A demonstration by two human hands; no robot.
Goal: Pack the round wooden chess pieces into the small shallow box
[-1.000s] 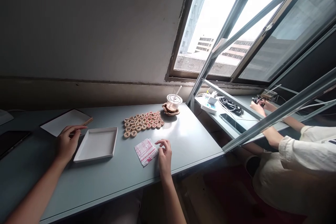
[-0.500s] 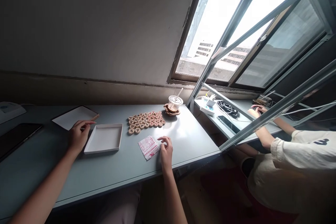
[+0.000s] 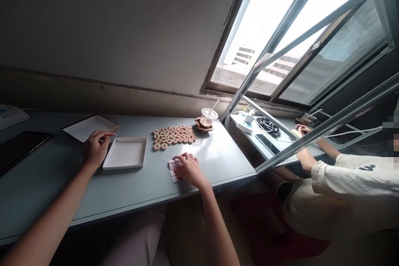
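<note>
My right hand lies over the pink and white plastic bag, its fingers spread across the bag's right part and covering it. My left hand is between two white box parts, thumb and fingers bent with a gap, holding nothing that I can see. Right of it sits a shallow white box tray. Behind it lies the other flat white box part. Round wooden chess pieces with black or red characters stand in close rows behind the bag.
A lidded cup with a straw stands in a brown holder at the back. A black tablet lies far left. Right of the metal frame, a person sits by a desk with coiled cable and a phone.
My right hand has moved from beside the bag onto it and now hides part of it. My left hand has hardly moved. The camera view has shifted slightly.
</note>
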